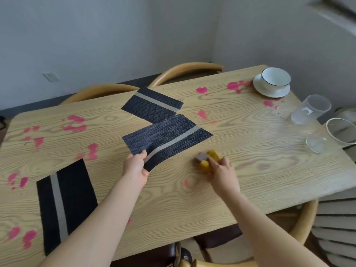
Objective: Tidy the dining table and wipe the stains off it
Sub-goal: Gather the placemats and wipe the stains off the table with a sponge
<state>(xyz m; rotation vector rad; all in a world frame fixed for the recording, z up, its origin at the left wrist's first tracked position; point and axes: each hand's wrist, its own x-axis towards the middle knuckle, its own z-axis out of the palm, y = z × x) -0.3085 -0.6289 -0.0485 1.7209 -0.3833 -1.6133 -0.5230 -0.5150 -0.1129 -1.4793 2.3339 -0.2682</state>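
Bench (250,180) of pale grained wood, blotched with pink stains (28,237) at the near-left corner, along the left side and across the far middle. Nearest, on the left: dark placemat (67,205) with one pale stripe, flat on the wood, its near end hidden behind the left forearm. Just beyond, left grip (135,168) pinching the near corner of a second striped placemat (167,137), thumb on top, that corner raised off the wood. Beside it, right grip (221,170) curled round a yellow sponge (209,160) with a purplish face, blurred, pressed down on the bench. Faint pink smear (187,183) just nearer than the sponge.

Farther back, third placemat (152,105), flat and askew, its near edge meeting the far corner of the held one. Towards the right edge: small glass dish (316,144), large glass bowl (341,132) cut off by the frame, clear tumbler (310,109). At the far right corner, white bowl (275,78) on a white saucer (271,91), stains just beside it. Behind the far edge, two curved wooden chair backs (185,72).
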